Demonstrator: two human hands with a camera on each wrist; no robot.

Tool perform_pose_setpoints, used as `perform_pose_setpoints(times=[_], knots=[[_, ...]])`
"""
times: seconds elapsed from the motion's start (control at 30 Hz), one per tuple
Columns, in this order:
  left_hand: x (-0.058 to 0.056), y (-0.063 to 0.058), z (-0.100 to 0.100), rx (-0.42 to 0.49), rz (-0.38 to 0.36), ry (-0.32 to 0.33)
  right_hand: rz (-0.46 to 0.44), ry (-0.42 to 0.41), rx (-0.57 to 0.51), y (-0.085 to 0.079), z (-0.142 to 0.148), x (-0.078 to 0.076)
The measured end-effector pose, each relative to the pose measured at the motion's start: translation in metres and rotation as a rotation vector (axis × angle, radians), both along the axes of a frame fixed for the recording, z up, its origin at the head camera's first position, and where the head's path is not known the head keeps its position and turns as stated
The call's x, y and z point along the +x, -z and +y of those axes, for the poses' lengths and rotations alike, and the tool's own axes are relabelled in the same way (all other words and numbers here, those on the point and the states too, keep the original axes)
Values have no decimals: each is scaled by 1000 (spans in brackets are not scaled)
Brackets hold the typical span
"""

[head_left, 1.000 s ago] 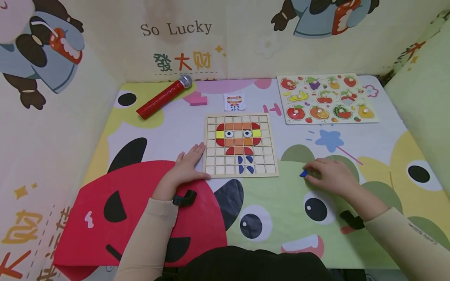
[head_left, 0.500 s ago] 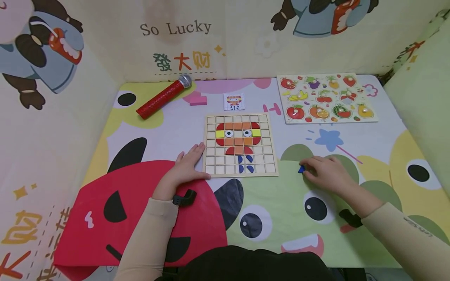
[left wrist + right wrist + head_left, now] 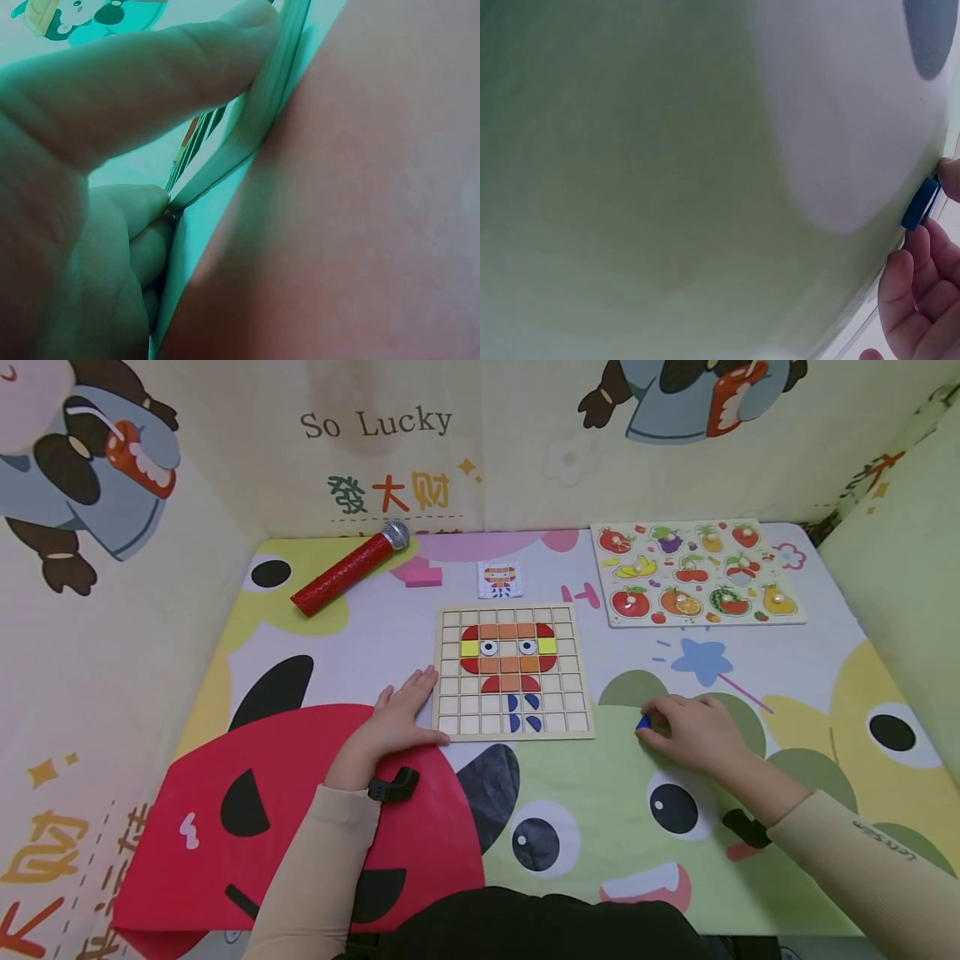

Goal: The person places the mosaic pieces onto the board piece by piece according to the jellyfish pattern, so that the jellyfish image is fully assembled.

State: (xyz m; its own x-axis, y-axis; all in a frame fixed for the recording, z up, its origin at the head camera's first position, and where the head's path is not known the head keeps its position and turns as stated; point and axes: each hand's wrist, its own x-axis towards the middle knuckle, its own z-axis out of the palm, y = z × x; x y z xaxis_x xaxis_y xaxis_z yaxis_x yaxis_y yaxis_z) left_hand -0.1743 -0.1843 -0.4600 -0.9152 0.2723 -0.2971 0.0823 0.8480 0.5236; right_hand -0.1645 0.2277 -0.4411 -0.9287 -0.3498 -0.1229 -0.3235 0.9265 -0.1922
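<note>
A wooden grid board (image 3: 567, 714) lies flat at the middle of the table. Red, orange and yellow pieces and two eye pieces (image 3: 489, 647) form a figure on it, with several blue pieces (image 3: 514, 722) in its lower cells. My left hand (image 3: 401, 714) rests at the board's left side, fingers extended along it, thumb (image 3: 217, 60) at its near corner. To the right of the board, my right hand (image 3: 693, 731) pinches a small blue piece (image 3: 920, 204) between thumb and fingertips, low over the green part of the cloth.
A small pattern card (image 3: 499, 580) lies just behind the board. At the back left is a red microphone (image 3: 345, 575) beside a pink block (image 3: 423, 577). A fruit puzzle board (image 3: 701, 572) lies at the back right. Printed walls (image 3: 517, 468) enclose the table.
My right hand has shifted slightly left and away from me, turning the blue piece in its fingertips. My left hand has stayed at the board.
</note>
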Motion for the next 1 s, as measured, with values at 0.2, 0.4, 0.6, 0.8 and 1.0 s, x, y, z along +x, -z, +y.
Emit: perform_pose_setpoints(times=[0.2,0.4,0.6,0.8,1.0], knots=[[-1,3,-2,-5,11,7,44,4,-26,0,-2,-1],[-1,3,-2,1,3,1,65,-26,-74,-11,-12,-7],[0,1,-1,1,7,7,-25,-14,-113,-25,-44,-15],[0,1,-2,2,0,4,-55,-20,-150,-31,-91,-19],[-1,0,-2,-2,-1,5,-72,-22,-219,-32,-129,-23]])
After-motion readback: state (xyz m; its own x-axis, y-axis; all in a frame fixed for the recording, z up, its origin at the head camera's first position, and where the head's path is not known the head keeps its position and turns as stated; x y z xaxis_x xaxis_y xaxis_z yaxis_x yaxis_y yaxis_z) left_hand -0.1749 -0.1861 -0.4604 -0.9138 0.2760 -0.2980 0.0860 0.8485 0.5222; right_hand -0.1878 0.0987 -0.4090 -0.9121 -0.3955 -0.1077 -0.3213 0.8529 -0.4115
